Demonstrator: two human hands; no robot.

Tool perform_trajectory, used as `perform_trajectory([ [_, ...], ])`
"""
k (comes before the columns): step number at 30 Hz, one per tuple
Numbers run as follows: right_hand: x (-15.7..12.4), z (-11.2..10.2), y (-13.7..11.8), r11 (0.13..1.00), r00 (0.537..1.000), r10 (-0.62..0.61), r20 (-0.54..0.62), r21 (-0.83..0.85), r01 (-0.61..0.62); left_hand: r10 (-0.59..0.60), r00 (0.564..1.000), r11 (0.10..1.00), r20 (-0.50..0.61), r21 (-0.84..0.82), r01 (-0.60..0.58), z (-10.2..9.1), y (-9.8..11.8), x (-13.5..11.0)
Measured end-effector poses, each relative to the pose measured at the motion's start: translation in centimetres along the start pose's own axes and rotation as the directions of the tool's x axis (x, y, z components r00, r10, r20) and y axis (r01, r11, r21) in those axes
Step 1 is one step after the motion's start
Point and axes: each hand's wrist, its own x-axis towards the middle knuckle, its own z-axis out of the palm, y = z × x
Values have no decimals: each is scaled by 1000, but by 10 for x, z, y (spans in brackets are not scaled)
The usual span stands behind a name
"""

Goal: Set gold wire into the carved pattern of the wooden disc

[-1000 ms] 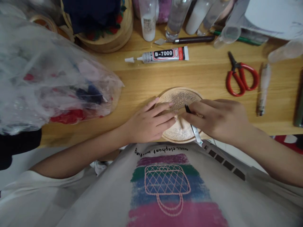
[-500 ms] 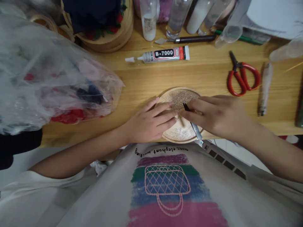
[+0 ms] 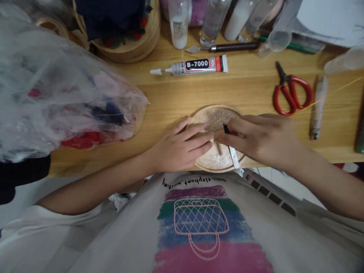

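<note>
A round wooden plate with fine carved or printed line patterns lies at the table's front edge. My left hand rests on its left part, fingers stretched out and spread. Over the right part, my right hand has its thumb and fingers pinched together near the plate's middle. Held in that hand are slim tweezers, with a dark tip and a pale, shiny body slanting towards me. A tiny pale bit shows by my left fingertips; what the right fingertips pinch is too small to make out.
A B-7000 glue tube lies behind the plate, with a palette knife beyond. Red-handled scissors and a white pen-like stick are at right. A plastic bag fills the left. Several bottles stand at the back.
The tweezers have turned slightly more upright in my right hand, their tip shifting a little to the right. Orange streaks by the scissors show differently. My left hand stays put.
</note>
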Motion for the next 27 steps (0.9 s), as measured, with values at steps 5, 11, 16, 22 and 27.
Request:
perform_trajectory([
  [5, 3, -2, -3, 993, 996, 72, 53, 92, -76, 1, 1000, 1000, 14, 1, -1, -1, 0, 0],
  [11, 10, -8, -6, 987, 981, 124, 148, 87, -138, -4, 999, 1000, 31, -10, 5, -1, 0, 0],
  [16, 11, -7, -6, 982, 985, 138, 107, 111, -150, -7, 999, 1000, 44, -12, 8, -2, 0, 0],
  [22, 10, -6, -6, 987, 991, 124, 57, 96, -129, -11, 999, 1000, 50, -17, 12, -2, 0, -1],
  [27, 9, -6, -7, 989, 990, 127, 55, 67, -130, -5, 999, 1000, 37, -18, 5, -2, 0, 0],
])
